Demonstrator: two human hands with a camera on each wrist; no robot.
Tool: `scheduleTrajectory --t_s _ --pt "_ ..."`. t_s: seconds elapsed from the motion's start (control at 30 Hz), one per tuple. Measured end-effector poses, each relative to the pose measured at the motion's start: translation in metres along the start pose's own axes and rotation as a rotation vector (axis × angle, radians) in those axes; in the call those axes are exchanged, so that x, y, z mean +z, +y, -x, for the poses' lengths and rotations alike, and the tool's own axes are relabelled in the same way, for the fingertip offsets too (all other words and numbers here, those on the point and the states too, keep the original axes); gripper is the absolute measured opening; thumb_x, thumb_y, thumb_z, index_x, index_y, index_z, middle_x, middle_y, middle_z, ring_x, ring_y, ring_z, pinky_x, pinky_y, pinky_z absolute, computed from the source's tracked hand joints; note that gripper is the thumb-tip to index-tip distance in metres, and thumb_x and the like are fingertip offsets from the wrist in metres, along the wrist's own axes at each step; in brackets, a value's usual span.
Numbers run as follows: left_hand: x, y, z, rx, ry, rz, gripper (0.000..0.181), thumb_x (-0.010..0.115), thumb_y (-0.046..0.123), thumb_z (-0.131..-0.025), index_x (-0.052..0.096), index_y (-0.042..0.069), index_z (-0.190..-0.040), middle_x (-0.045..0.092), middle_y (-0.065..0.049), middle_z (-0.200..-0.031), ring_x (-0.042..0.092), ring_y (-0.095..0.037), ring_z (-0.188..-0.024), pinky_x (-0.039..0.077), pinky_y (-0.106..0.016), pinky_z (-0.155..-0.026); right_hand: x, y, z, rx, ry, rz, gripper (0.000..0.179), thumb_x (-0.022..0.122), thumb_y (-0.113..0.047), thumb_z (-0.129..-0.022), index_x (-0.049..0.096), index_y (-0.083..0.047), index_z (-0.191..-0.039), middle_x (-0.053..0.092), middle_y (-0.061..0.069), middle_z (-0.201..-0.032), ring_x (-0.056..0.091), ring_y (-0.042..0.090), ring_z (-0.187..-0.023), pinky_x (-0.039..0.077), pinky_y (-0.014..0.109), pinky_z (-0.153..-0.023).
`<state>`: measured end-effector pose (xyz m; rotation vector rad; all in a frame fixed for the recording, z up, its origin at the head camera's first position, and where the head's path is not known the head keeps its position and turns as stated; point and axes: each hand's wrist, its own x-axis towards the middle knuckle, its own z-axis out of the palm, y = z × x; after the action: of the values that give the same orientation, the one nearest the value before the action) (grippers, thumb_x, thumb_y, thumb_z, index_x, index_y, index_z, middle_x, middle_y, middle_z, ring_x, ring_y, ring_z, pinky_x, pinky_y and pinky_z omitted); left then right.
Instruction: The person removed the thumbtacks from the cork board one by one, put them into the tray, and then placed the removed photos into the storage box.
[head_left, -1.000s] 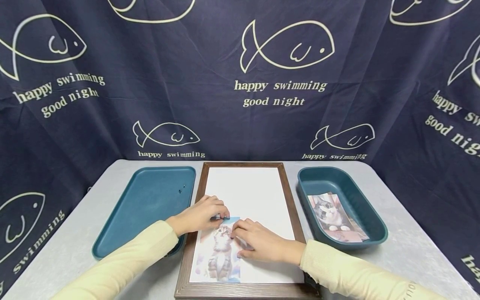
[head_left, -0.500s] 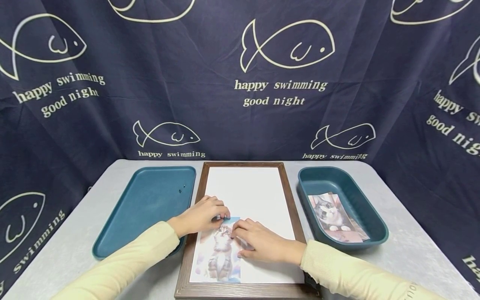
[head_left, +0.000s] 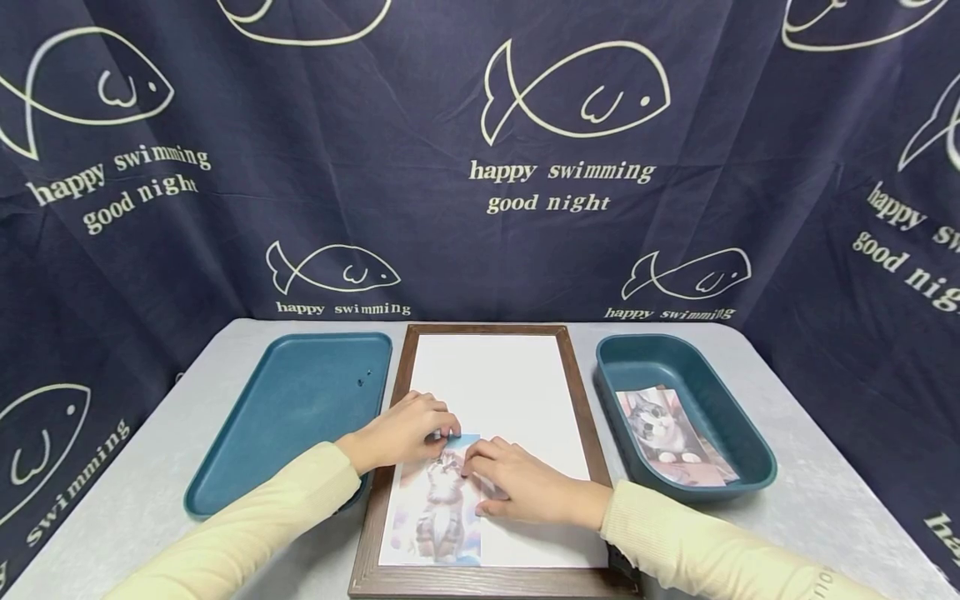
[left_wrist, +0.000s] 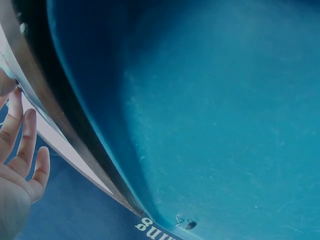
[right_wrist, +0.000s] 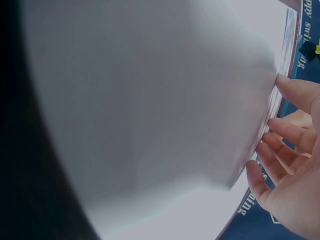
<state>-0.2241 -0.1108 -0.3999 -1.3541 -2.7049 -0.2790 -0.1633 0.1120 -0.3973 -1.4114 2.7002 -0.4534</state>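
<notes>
A cat picture (head_left: pixel 438 512) lies on the white sheet of a brown-framed board (head_left: pixel 498 379), at its lower left. Over the picture's top edge, my left hand (head_left: pixel 408 429) brings thumb and index fingertips together. In the left wrist view, a tiny dark piece (left_wrist: pixel 18 85) shows between those fingertips, its kind too small to tell; the other fingers of that left hand (left_wrist: pixel 17 150) are spread. My right hand (head_left: pixel 525 487) rests on the picture's right edge. From the right wrist, the right hand (right_wrist: pixel 292 150) has its fingers spread and fingertips touching the surface.
Left of the board lies a flat teal tray (head_left: pixel 292 417) with small dark pieces (head_left: pixel 361 382) near its right rim. A deeper teal bin (head_left: pixel 731 417) on the right holds cat pictures (head_left: pixel 663 433). A dark fish-print curtain (head_left: pixel 435 183) hangs behind the table.
</notes>
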Motion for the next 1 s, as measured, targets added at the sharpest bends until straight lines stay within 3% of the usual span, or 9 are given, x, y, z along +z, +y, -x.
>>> scheduleTrajectory --t_s 0.6,1.0 --pt "-0.0009 -0.0007 0.0001 0.037 0.025 -0.01 0.011 0.064 0.016 -0.081 0.067 0.022 -0.09 0.06 0.01 -0.081 0.048 -0.006 -0.075 0.038 -0.027 -0.072 -0.0017 -0.0021 0.0005 0.019 -0.015 -0.034 0.038 0.066 -0.028 -0.082 0.056 -0.014 -0.115 0.051 -0.003 -0.12 0.045 0.01 -0.106 0.04 0.028 -0.086" --pt "0.0005 -0.0064 -0.0009 0.092 0.076 0.069 0.011 0.065 0.012 -0.078 0.068 0.017 -0.087 0.062 0.007 -0.079 0.054 -0.007 -0.072 0.042 -0.023 -0.069 -0.0005 -0.001 -0.0002 0.021 -0.02 -0.026 0.037 0.065 -0.029 -0.082 0.056 -0.015 -0.115 0.05 -0.003 -0.121 0.045 0.011 -0.107 0.041 0.028 -0.086"
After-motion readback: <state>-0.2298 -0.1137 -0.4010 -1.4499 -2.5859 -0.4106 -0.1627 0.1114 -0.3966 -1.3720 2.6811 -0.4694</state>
